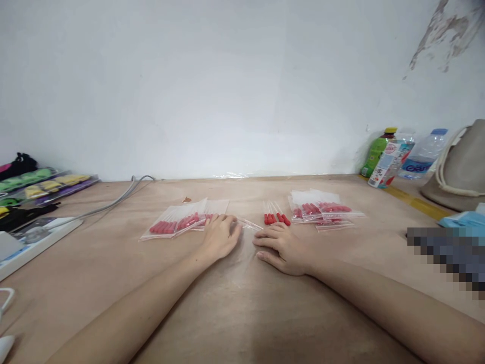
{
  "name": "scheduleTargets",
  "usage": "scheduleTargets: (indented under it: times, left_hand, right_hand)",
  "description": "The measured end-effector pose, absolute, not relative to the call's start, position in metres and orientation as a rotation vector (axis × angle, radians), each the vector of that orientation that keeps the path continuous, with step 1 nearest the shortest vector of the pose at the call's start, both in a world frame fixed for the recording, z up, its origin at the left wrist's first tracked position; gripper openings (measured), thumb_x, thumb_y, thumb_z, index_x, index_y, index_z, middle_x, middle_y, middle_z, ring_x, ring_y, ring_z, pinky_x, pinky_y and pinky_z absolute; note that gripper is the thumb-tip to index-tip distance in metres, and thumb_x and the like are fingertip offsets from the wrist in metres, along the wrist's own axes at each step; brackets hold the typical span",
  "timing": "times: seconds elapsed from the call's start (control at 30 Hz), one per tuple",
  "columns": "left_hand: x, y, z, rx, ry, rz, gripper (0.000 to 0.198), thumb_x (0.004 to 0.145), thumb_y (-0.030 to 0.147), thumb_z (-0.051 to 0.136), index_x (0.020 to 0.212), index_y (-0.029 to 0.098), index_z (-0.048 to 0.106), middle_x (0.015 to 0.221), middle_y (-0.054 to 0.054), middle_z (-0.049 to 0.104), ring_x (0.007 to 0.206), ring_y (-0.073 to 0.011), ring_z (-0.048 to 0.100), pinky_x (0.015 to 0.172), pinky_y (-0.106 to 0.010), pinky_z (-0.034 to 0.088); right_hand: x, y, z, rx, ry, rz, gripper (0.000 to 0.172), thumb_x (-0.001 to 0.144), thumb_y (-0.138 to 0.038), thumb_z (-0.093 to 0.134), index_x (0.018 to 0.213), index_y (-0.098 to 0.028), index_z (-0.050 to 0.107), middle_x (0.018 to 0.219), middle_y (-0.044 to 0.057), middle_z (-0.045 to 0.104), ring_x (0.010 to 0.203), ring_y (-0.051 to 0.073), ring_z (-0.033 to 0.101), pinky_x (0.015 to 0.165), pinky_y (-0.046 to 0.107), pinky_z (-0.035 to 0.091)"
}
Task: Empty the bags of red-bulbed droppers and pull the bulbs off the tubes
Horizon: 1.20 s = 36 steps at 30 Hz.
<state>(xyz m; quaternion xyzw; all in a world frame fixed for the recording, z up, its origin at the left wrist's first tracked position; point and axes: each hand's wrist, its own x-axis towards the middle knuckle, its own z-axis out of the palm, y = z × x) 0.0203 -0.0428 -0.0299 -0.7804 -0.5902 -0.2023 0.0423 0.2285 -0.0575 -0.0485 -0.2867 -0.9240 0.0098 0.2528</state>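
Note:
My left hand rests palm down on the table, fingers loosely bent and apart, holding nothing I can see. Its fingertips are beside a pile of clear zip bags with red-tipped pieces inside. Lying palm down as well, my right hand has its fingers stretched out toward the left. Just beyond it are several loose pale sticks with red ends. Between the hands lies a clear, flat plastic bag, its edges hard to make out. Farther right is a second pile of filled zip bags.
Packed coloured items and a white power strip with a grey cable lie at left. At right stand a green bottle, a carton, a clear bottle and a beige bag. A white wall closes the back.

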Motion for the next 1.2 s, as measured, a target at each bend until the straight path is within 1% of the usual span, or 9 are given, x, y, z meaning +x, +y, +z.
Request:
scheduleTargets:
  times: [0.17, 0.27, 0.43, 0.5, 0.63, 0.8, 0.97, 1.07, 1.2]
  left_hand:
    - [0.013, -0.033, -0.033, -2.434, -1.962, -0.693, 0.039, 0.073, 0.032, 0.057, 0.107, 0.016, 0.048, 0.076, -0.004, 0.062, 0.083, -0.0237, 0.057, 0.073, -0.034, 0.042]
    - [0.015, -0.03, -0.033, -2.507, -1.957, -0.843, 0.036, 0.074, 0.024, 0.054, 0.108, 0.018, 0.042, 0.07, 0.001, 0.058, 0.071, -0.0183, 0.058, 0.064, -0.028, 0.042]
    - [-0.018, -0.01, -0.002, -2.263, -2.092, -1.206, 0.039, 0.076, 0.024, 0.053, 0.11, 0.022, 0.035, 0.081, 0.003, 0.057, 0.054, -0.0103, 0.057, 0.051, -0.021, 0.04]
    - [-0.051, 0.003, 0.011, -2.047, -2.137, -1.238, 0.041, 0.076, 0.026, 0.055, 0.111, 0.022, 0.035, 0.083, 0.001, 0.058, 0.058, -0.0114, 0.059, 0.053, -0.022, 0.042]
    - [-0.116, 0.022, 0.01, -1.74, -2.364, -0.923, 0.044, 0.073, 0.03, 0.059, 0.109, 0.018, 0.038, 0.08, -0.001, 0.062, 0.07, -0.0176, 0.062, 0.065, -0.028, 0.044]
    - [-0.121, 0.018, 0.008, -1.723, -2.242, -0.692, 0.032, 0.073, 0.034, 0.056, 0.099, 0.017, 0.05, 0.111, -0.014, 0.053, 0.106, -0.0315, 0.05, 0.084, -0.042, 0.04]
    - [-0.07, -0.005, 0.028, -2.693, -1.294, -0.192, 0.018, 0.066, 0.023, 0.054, 0.082, 0.021, 0.06, 0.108, -0.003, 0.055, 0.098, -0.0208, 0.053, 0.089, -0.033, 0.037]
    - [-0.049, -0.013, 0.025, -2.595, -1.171, 0.071, 0.023, 0.056, 0.015, 0.058, 0.078, 0.02, 0.062, 0.101, -0.005, 0.058, 0.093, -0.0239, 0.054, 0.087, -0.038, 0.036]
    - [-0.038, -0.009, 0.005, -2.47, -1.127, 0.034, 0.017, 0.069, 0.009, 0.049, 0.076, 0.016, 0.062, 0.087, -0.008, 0.062, 0.087, -0.023, 0.057, 0.085, -0.037, 0.038]
  right_hand:
    - [0.227, -0.056, -0.05, -0.776, -2.468, 0.006, 0.026, 0.086, -0.035, 0.045, 0.099, -0.02, 0.062, 0.106, 0.007, 0.06, 0.097, 0.018, 0.052, 0.087, 0.036, 0.036]
    - [0.227, -0.058, -0.049, -0.8, -2.438, -0.066, 0.025, 0.086, -0.036, 0.046, 0.095, -0.02, 0.062, 0.106, 0.008, 0.059, 0.096, 0.02, 0.051, 0.083, 0.037, 0.038]
    - [0.226, -0.06, -0.048, -0.879, -2.362, -0.134, 0.023, 0.085, -0.034, 0.047, 0.09, -0.02, 0.064, 0.1, 0.009, 0.06, 0.09, 0.02, 0.05, 0.079, 0.038, 0.038]
    - [0.225, -0.06, -0.048, -0.896, -2.342, -0.139, 0.023, 0.084, -0.035, 0.048, 0.088, -0.019, 0.065, 0.099, 0.009, 0.059, 0.089, 0.02, 0.05, 0.078, 0.038, 0.037]
    - [0.224, -0.058, -0.05, -0.908, -2.329, -0.143, 0.023, 0.084, -0.036, 0.048, 0.086, -0.019, 0.065, 0.097, 0.009, 0.058, 0.087, 0.02, 0.05, 0.079, 0.039, 0.037]
    - [0.224, -0.058, -0.05, -0.916, -2.324, -0.141, 0.023, 0.084, -0.036, 0.048, 0.084, -0.02, 0.065, 0.097, 0.008, 0.058, 0.088, 0.02, 0.049, 0.08, 0.039, 0.036]
    - [0.227, -0.058, -0.05, -0.92, -2.329, -0.148, 0.021, 0.083, -0.034, 0.049, 0.083, -0.02, 0.065, 0.097, 0.008, 0.057, 0.087, 0.02, 0.049, 0.08, 0.04, 0.036]
    - [0.228, -0.057, -0.051, -0.914, -2.318, -0.147, 0.019, 0.082, -0.033, 0.051, 0.083, -0.019, 0.064, 0.096, 0.008, 0.057, 0.087, 0.02, 0.049, 0.082, 0.041, 0.036]
    - [0.228, -0.056, -0.053, -0.915, -2.311, -0.146, 0.018, 0.081, -0.032, 0.051, 0.083, -0.019, 0.064, 0.096, 0.008, 0.057, 0.088, 0.02, 0.049, 0.083, 0.04, 0.035]
